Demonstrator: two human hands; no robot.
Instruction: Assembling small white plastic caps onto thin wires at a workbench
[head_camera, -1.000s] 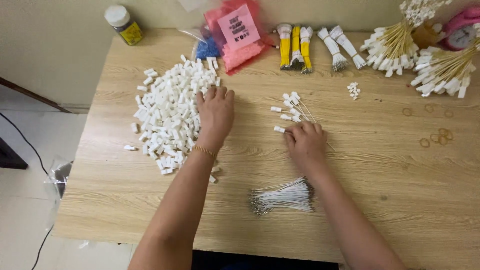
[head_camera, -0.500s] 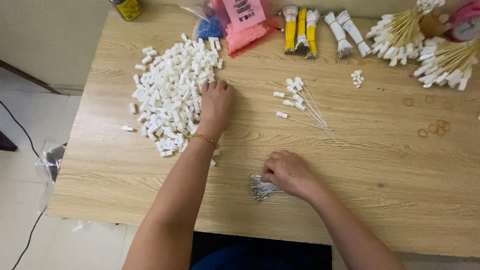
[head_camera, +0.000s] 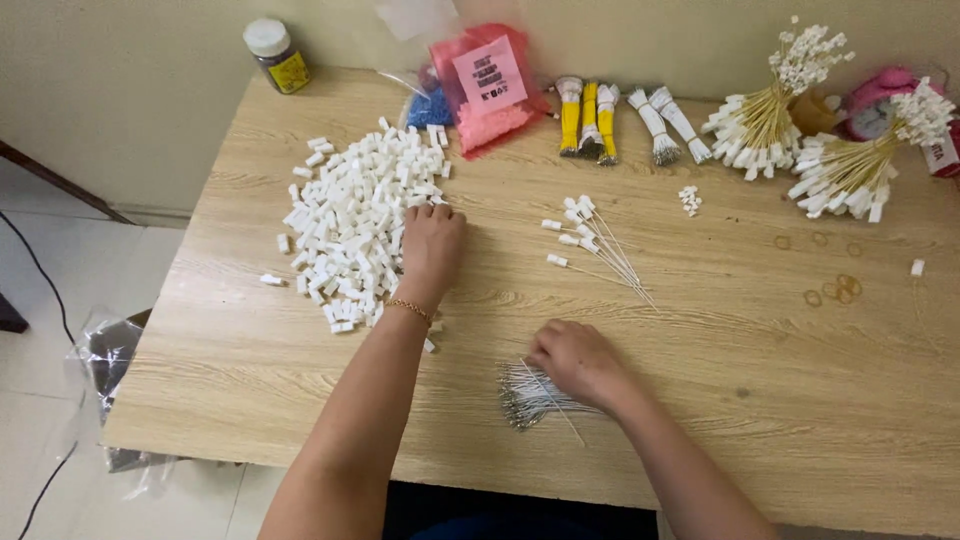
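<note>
While the left hand (head_camera: 432, 245) rests loosely open, fingertips in the pile of small white caps (head_camera: 355, 235), the right hand (head_camera: 572, 362) pinches thin wires from the bundle (head_camera: 530, 395) near the table's (head_camera: 700, 400) front edge. Risk: snagged wires fan out or drop off; a nudge scatters caps.

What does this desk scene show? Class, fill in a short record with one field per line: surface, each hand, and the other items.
surface: wooden table
left hand: resting on the edge of the pile of small white caps
right hand: on the bundle of thin wires
centre: a few capped wires lying loose
far edge: jar, pink bag, finished bundles
right side: rubber bands
</note>
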